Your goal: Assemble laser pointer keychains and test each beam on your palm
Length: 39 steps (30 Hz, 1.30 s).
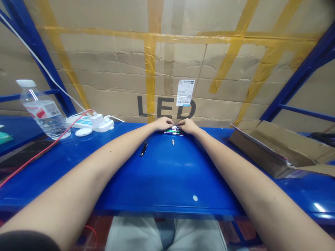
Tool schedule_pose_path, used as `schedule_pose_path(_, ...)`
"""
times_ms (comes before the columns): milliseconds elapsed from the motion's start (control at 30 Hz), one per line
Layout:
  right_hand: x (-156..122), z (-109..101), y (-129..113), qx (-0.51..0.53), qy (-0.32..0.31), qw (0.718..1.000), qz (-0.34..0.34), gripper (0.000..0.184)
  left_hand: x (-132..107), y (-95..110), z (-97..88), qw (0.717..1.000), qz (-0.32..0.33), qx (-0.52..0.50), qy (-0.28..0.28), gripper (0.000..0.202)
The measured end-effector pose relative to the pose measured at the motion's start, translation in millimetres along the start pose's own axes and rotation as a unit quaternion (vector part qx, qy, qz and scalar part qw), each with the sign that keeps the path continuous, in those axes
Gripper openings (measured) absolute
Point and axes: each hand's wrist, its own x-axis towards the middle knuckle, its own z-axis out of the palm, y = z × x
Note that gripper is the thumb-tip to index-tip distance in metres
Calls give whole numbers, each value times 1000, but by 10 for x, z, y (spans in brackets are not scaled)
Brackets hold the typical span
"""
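Several slim shiny tubes, pen-like, lie side by side in a row [173, 131] near the back of the blue table, with silver, green and purple glints. My left hand [164, 123] is at the left end of the row, its fingers bent and closed at the farthest tube. From the other end my right hand [188, 126] meets the same tube, fingers also closed in. The fingertips are small and partly hidden. Just in front sit a few tiny round metallic pieces [173, 142]. A black pen-like tube [143, 149] lies apart, nearer my left forearm.
A large taped cardboard box [110, 76] rises behind the blue table [167, 181]. On the left stand a water bottle [43, 111], a white power strip [103, 124] with cables, and a white oval case [83, 132]. An open cardboard box [274, 150] sits at right.
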Motion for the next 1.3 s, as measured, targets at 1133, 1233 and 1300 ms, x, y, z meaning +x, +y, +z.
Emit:
schedule_pose_path(1133,-376,-32,-222,-7,-24,998,-53,38,-444,108,-20,998,32,-44,-21,46)
schedule_pose_path(1233,-377,-34,-221,-9,-25,998,-52,38,-405,118,0,999,17,-32,-6,45)
schedule_pose_path(1300,-376,-35,-225,-14,-28,998,-55,38,-385,141,9,1000,-2,-23,-2,48)
